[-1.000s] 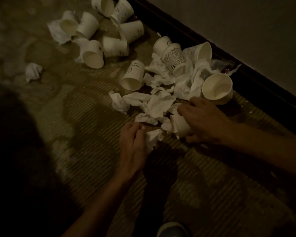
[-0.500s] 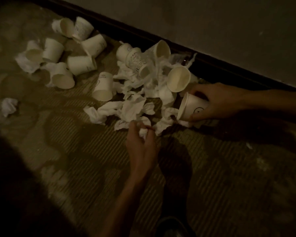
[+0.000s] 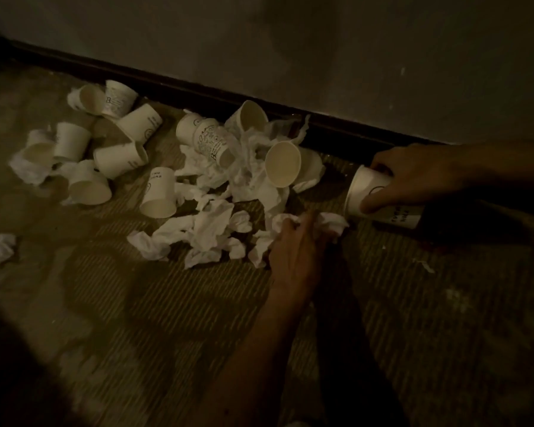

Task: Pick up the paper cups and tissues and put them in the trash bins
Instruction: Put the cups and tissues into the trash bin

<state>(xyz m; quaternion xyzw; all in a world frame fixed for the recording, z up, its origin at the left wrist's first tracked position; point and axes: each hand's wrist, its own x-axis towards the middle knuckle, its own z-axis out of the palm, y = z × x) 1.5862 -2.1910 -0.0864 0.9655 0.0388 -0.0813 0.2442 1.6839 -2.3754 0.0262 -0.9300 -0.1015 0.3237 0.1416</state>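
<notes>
Along the baseboard (image 3: 198, 94) | right grip (image 3: 420, 174) holds cup (image 3: 367, 188) | left grip (image 3: 299, 251) clutches tissue (image 3: 333, 224) | litter (image 3: 210, 229) leftward

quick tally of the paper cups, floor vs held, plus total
cups on the floor: 12
cup held in the right hand: 1
total cups: 13
tissues: heaped, too tangled to count; left hand grips a tissue

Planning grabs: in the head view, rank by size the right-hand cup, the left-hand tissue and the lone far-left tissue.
Largest: right-hand cup.
Left-hand tissue and lone far-left tissue look alike; the first is partly hidden, so unranked.
</notes>
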